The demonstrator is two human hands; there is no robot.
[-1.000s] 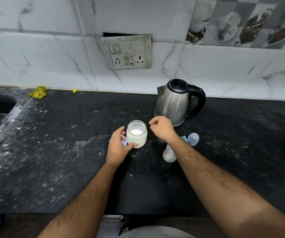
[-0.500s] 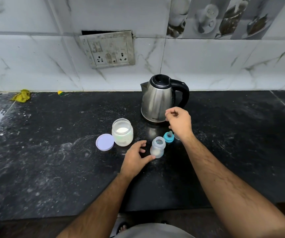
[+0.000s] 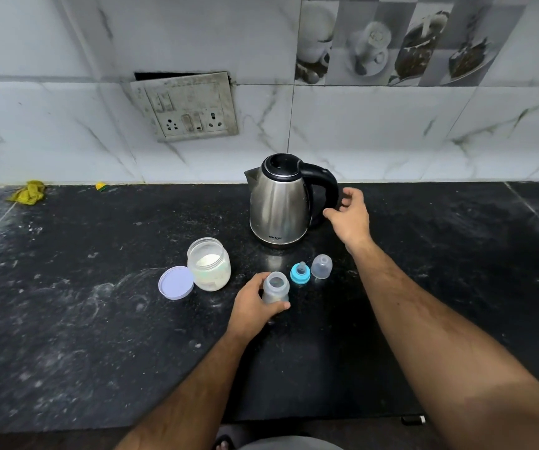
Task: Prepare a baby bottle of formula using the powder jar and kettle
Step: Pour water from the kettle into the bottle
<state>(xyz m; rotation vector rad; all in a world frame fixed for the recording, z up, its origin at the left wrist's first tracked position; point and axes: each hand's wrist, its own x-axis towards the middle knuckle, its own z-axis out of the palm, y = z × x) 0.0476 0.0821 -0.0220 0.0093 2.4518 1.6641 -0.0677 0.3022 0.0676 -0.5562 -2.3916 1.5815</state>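
Black speckled stone countertop (image 3: 67, 319), dusted with white smudges, runs up against a white marble-look tiled wall (image 3: 391, 131) with a grubby switch-and-socket plate (image 3: 185, 107) hanging a bit crooked.

Left hand (image 3: 252, 306) is wrapped around the small clear open-topped baby bottle (image 3: 275, 287), thumb across the near side and fingers round the far side, bottle standing upright on the counter. Just left of that grip sits the clear plastic powder jar (image 3: 209, 264), lid off, white powder inside, and its round lilac lid (image 3: 176, 282) lies flat touching the jar's left side. Just right of the bottle: the blue ring with teat (image 3: 300, 273), then the clear dome cap (image 3: 321, 266) beside it.

Right hand (image 3: 349, 216) is spread loosely, fingers curled, right at the black handle of the stainless steel electric kettle (image 3: 278, 203), not closed on it; can't tell if the fingertips touch it. Kettle stands behind the bottle.

Yellow crumpled cloth (image 3: 28, 191) sits way off left by the wall.
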